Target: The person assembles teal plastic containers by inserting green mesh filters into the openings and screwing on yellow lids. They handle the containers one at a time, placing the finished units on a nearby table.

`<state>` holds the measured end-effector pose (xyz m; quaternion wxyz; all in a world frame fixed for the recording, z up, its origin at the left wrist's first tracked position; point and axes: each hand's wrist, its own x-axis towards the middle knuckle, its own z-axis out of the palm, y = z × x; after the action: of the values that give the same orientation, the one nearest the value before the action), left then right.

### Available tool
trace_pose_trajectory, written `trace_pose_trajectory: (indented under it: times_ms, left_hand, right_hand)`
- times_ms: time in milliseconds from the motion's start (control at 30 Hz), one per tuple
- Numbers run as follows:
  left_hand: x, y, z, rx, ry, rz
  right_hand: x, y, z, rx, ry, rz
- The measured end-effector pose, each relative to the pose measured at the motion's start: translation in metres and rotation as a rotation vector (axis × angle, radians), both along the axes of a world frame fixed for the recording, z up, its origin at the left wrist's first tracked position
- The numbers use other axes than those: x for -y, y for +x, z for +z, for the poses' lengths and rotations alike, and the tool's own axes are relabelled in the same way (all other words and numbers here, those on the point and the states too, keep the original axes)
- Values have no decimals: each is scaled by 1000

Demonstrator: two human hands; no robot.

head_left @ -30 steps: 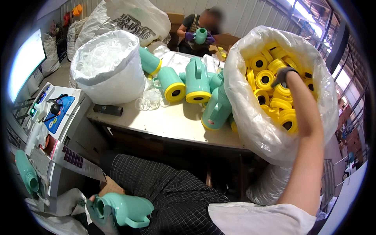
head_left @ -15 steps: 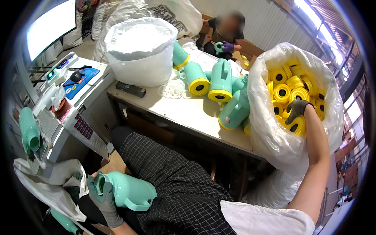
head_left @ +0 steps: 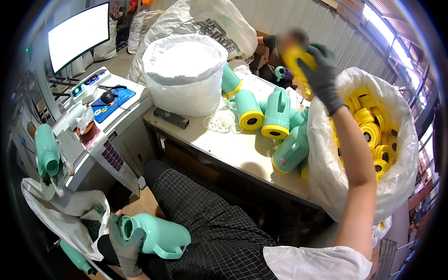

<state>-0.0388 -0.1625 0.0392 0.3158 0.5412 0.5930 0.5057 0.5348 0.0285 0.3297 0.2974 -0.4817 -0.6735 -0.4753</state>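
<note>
On my lap lies a mint-green jug body (head_left: 163, 233), its open neck to the left and its handle toward me. Gloved in grey, my left hand (head_left: 125, 246) is closed around the neck end. My right hand (head_left: 322, 77) is raised above the table's far right side, gripping a yellow jug base (head_left: 298, 57), partly blurred. Below it, a large clear plastic bag (head_left: 329, 186) holds several round yellow bases (head_left: 371, 133) with black centres. Several green jugs (head_left: 276, 109) with yellow bases fitted stand and lean on the table beside the bag.
A white sack (head_left: 182, 95) and loose white rings (head_left: 221, 122) are on the table (head_left: 224, 149), near a dark grey bar (head_left: 171, 119). At left are a monitor (head_left: 79, 39), a mouse (head_left: 107, 97) and another green jug body (head_left: 46, 149). A person (head_left: 273, 56) sits beyond the table.
My right hand has come up out of the bag with a yellow base and swung up and left. The left hand still holds the jug body on my lap. The view has shifted slightly.
</note>
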Motion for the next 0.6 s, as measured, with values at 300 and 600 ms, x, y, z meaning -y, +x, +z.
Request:
trace_pose_trajectory:
  times_ms: [300,600]
  left_hand:
    - [39,-32,-30,-130,131,211]
    - [52,-10,-68,235,155,754]
  right_hand:
    - [-18,-234,-384,-1270,-1014,701]
    - [46,-279,-373,-450,-849,827]
